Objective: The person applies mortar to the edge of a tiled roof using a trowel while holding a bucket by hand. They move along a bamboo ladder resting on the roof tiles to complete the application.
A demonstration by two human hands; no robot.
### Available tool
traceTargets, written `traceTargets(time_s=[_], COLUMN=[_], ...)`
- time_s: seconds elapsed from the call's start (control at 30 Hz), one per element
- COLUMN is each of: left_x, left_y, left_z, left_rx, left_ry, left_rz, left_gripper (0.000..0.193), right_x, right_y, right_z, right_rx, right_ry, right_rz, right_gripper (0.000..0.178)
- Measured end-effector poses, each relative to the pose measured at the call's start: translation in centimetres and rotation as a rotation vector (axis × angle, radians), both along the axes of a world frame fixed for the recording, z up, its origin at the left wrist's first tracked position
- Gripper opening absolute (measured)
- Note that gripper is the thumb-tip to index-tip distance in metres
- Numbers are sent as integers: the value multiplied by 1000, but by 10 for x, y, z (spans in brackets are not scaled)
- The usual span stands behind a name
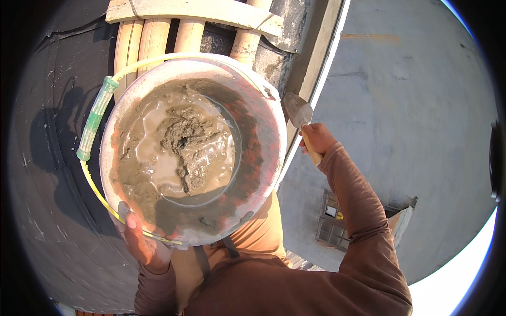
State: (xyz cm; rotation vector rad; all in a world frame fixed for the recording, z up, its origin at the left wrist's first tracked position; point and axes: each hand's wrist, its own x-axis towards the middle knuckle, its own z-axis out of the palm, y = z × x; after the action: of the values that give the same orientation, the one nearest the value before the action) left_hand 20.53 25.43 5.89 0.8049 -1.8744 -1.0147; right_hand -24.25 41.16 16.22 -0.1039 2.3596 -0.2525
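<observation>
A round bucket (268, 174) with a pale, stained rim fills the middle of the view, tipped so its inside shows. Wet grey mortar (195, 134) lies in it, with a thick lump at the centre and watery patches around. My left hand (145, 243) grips the bucket's near-left rim, thumb on top, fingers hidden beneath. The bucket's yellow handle with a green grip (97, 118) hangs over the left side. To the right of the bucket, my right hand (319, 139) is closed round the wooden handle of a trowel (298, 109), whose blade is at the wall's edge.
Bamboo poles (190, 36) with a wooden plank (195, 11) across them lie beyond the bucket. A long ledge (311, 58) with a pale edge runs along the right. Past it is a grey wall (400, 105) with a window grille (333, 218) lower down. Dark roofing (47, 200) spreads to the left.
</observation>
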Motion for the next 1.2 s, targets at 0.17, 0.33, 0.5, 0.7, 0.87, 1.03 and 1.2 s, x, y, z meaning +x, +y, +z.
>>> traceTargets(time_s=[0.17, 0.33, 0.5, 0.7, 0.87, 1.03, 1.2], left_x=[-16, -4, -25, -43, -26, -25, -13], left_y=[-12, -5, -16, -15, -14, -12, -18], left_z=[17, -6, 33, 66, 38, 44, 26], left_rx=[-89, 639, 954, 849, 378, 552, -98], left_ry=[53, 421, 530, 435, 279, 283, -14], left_rz=[-27, 13, 86, -12, -84, 29, -127], left_gripper=[74, 64, 64, 64, 76, 94, 95], right_x=[-31, -13, -1, 50, 65, -27, 0], right_y=[-35, 30, 27, 78, 75, -1, 25], right_z=[21, -28, -75, -134, -107, -76, -106], right_rx=[-361, -663, -854, -791, -832, -1044, -928], right_ry=[238, 132, 47, 56, 13, 36, 47], right_rz=[-135, -527, -639, -802, -780, -654, -753], right_gripper=[38, 39, 40, 41, 43, 40, 42])
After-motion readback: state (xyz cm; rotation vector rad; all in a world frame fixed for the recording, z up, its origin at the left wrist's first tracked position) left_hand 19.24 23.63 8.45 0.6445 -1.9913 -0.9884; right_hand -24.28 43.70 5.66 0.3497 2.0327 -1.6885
